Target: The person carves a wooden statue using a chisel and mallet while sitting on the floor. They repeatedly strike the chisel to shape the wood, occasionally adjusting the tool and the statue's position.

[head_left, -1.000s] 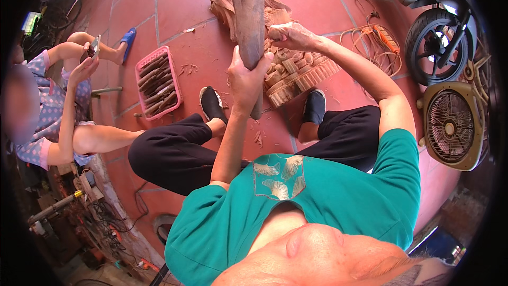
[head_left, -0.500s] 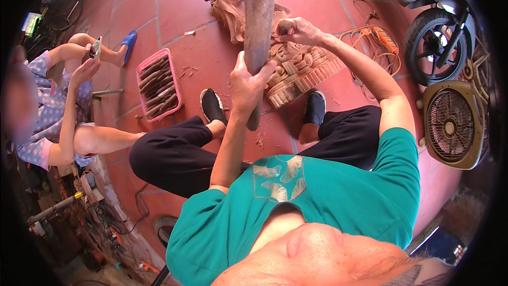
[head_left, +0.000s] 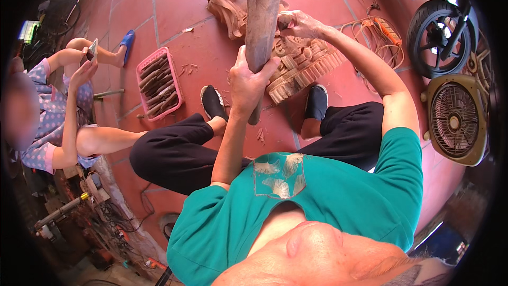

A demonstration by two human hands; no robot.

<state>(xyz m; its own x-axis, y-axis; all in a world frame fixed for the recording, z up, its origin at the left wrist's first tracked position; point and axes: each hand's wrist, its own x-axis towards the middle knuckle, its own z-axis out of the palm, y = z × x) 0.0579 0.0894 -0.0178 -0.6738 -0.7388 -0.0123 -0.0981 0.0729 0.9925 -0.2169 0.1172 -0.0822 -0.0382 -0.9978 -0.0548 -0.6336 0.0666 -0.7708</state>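
Note:
My left hand [head_left: 248, 79] is closed around a long wooden mallet [head_left: 261, 18], a smooth brown club that widens upward and runs out past the top edge. Just right of it, my right hand [head_left: 302, 24] grips a chisel [head_left: 286, 20]; only the butt of its wooden handle shows, and its blade is hidden. Both hands are over a carved wooden statue [head_left: 226, 1] lying on the floor between my feet. Its ridged, scalloped base [head_left: 304, 77] points toward me, while the mallet covers much of its middle.
A pink basket [head_left: 180, 92] full of wooden-handled tools stands left of my feet. Beyond it sits a person [head_left: 55, 111] with a phone [head_left: 91, 52]. To the right are an orange power strip [head_left: 388, 32] with tangled cords, a motorbike wheel [head_left: 441, 38] and a fan [head_left: 456, 120]. Wood shavings litter the tiles.
The mallet has risen slightly, so its top now leaves the picture, and it leans a little more to the right. My right hand stays at the statue with the chisel.

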